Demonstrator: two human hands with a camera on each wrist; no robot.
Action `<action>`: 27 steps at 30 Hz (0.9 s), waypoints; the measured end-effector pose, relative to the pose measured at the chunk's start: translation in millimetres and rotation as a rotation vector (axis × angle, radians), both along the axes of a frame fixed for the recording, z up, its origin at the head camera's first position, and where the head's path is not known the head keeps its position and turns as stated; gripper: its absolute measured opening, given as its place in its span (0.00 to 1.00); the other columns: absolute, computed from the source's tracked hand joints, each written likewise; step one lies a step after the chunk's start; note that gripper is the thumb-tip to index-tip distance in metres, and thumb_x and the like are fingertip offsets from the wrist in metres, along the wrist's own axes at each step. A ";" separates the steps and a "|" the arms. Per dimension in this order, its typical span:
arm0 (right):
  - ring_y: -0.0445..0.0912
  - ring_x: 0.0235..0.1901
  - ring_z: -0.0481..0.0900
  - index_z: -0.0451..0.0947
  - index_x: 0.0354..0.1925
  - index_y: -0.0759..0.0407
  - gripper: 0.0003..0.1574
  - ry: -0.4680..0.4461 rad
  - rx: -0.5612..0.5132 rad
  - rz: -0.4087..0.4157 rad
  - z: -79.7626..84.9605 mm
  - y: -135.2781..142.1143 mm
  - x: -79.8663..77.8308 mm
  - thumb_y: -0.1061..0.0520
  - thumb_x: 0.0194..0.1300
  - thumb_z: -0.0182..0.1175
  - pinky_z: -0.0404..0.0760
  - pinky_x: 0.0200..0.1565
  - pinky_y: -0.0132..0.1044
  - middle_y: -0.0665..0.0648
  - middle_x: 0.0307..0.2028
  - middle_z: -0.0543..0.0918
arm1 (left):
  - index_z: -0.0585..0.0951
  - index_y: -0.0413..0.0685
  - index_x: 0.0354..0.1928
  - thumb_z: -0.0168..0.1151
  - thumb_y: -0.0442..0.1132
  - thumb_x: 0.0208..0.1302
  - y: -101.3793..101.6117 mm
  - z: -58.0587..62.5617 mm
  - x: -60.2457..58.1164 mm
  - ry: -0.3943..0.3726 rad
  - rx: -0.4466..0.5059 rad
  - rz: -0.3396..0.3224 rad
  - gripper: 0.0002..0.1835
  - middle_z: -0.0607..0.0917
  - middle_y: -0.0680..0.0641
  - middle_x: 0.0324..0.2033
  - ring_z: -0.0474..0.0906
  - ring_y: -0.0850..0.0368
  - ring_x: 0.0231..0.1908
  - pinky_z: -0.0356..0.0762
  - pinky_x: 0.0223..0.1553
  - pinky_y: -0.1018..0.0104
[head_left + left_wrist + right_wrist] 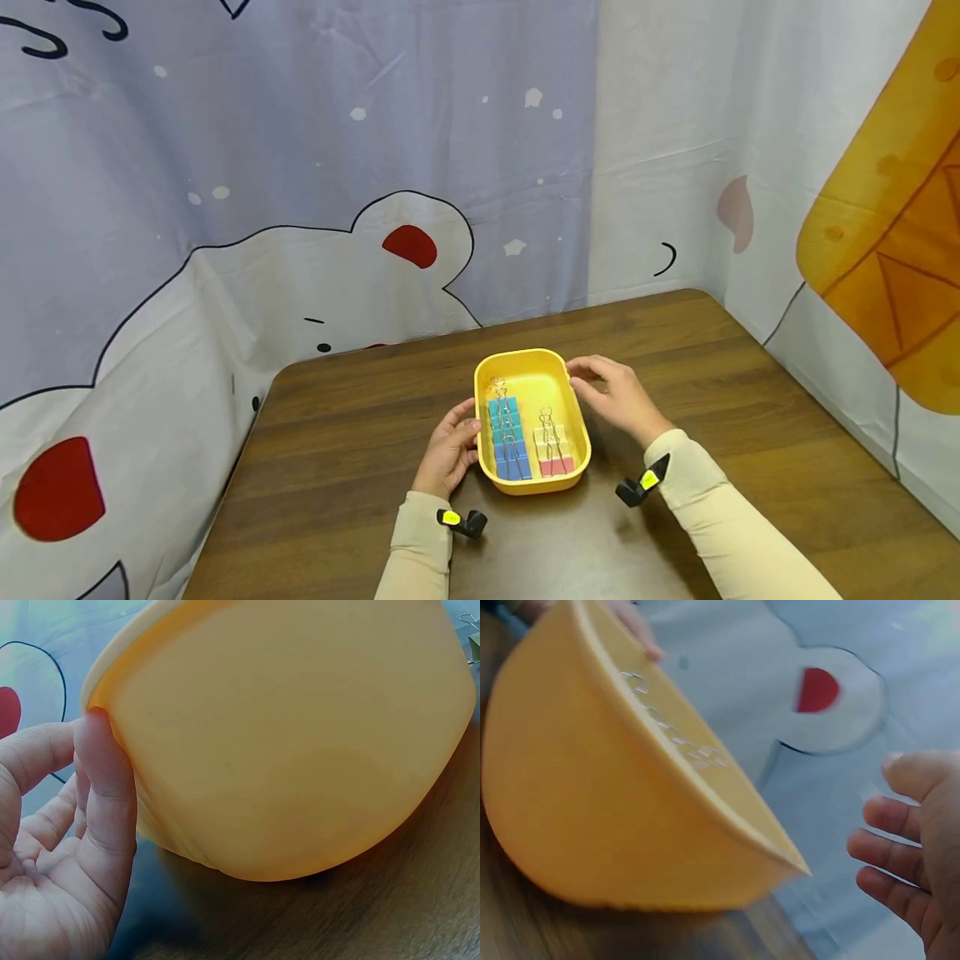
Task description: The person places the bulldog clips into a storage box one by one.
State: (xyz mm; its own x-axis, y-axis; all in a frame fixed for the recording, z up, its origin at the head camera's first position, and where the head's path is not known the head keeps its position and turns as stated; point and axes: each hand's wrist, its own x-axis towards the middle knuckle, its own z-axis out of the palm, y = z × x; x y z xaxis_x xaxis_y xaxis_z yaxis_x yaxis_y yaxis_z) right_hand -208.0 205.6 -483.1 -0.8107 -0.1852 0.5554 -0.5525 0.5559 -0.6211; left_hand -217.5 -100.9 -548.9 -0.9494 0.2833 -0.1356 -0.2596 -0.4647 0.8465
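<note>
A yellow rectangular tray (525, 375) sits on the table before me. Inside, along its left side, runs a column of teal binder clips (506, 421) and blue binder clips (513, 461). To the right are pale yellow binder clips (550, 437) and a pink binder clip (557, 467), wire handles pointing away. My left hand (450, 450) grips the tray's left rim, thumb over the edge and fingers outside. Near the far right corner is my right hand (615, 396); in the right wrist view its fingers (889, 855) are spread, loosely bent, apart from the tray wall (577, 795).
The brown wooden table (352, 467) extends around the tray on all sides. A cartoon-printed curtain (450, 125) hangs behind its far edge and along both sides. Black wrist cameras (472, 523) sit at both cuffs.
</note>
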 end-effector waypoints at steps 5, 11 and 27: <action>0.38 0.42 0.84 0.81 0.57 0.58 0.18 -0.048 -0.162 -0.059 -3.5 39.4 17.4 0.62 0.70 0.64 0.81 0.44 0.25 0.59 0.44 0.88 | 0.65 0.40 0.71 0.54 0.25 0.72 1.0 0.5 0.1 -0.005 -0.006 0.005 0.27 0.81 0.49 0.35 0.78 0.63 0.23 0.82 0.22 0.69; 0.37 0.45 0.84 0.64 0.73 0.62 0.32 -0.135 -0.299 -0.047 -16.4 74.7 39.8 0.65 0.74 0.56 0.79 0.48 0.22 0.72 0.49 0.82 | 0.65 0.41 0.71 0.54 0.25 0.72 0.7 -0.4 0.2 -0.013 0.017 0.011 0.27 0.81 0.49 0.33 0.77 0.63 0.22 0.82 0.22 0.68; 0.38 0.34 0.83 0.78 0.56 0.71 0.19 -0.083 -0.240 -0.153 -61.8 103.5 78.1 0.70 0.66 0.63 0.79 0.37 0.23 0.66 0.38 0.85 | 0.66 0.41 0.71 0.56 0.26 0.72 0.5 -1.5 -0.4 -0.010 0.014 0.006 0.27 0.82 0.50 0.32 0.77 0.64 0.22 0.82 0.22 0.70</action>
State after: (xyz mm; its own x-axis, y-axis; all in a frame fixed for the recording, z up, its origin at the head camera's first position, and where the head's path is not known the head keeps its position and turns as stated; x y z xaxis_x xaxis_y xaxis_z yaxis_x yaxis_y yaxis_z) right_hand -130.0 309.1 -545.0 -0.8633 0.0708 0.4996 -0.4160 0.4605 -0.7841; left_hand -218.0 -100.4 -550.5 -0.9498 0.2791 -0.1412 -0.2650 -0.4781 0.8374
